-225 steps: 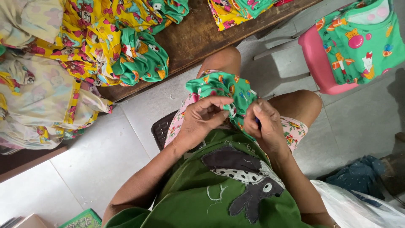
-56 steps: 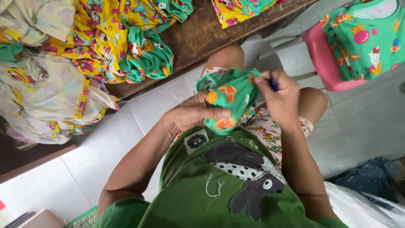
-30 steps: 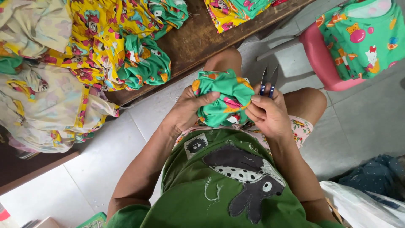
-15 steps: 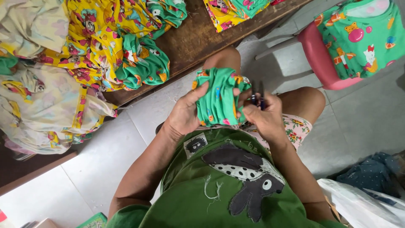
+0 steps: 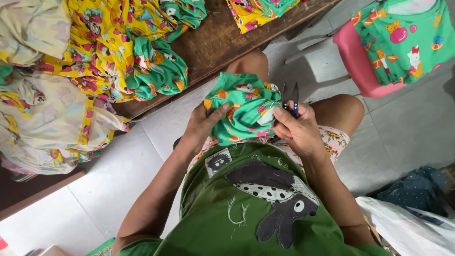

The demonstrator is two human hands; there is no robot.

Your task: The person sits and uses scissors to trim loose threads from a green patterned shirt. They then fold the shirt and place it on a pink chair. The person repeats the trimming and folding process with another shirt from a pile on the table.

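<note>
Left hand (image 5: 201, 125) gripping green garment (image 5: 244, 114); right hand (image 5: 296, 130) clenching snips (image 5: 290, 97) beside fabric, risking nicking cloth if blades slip.

A bunched green garment (image 5: 244, 114), printed with orange and pink cartoon figures, is sitting crumpled above the knees near the scene's centre, while small thread snips (image 5: 291, 97) are pointing their open blades away, just right of it.
</note>
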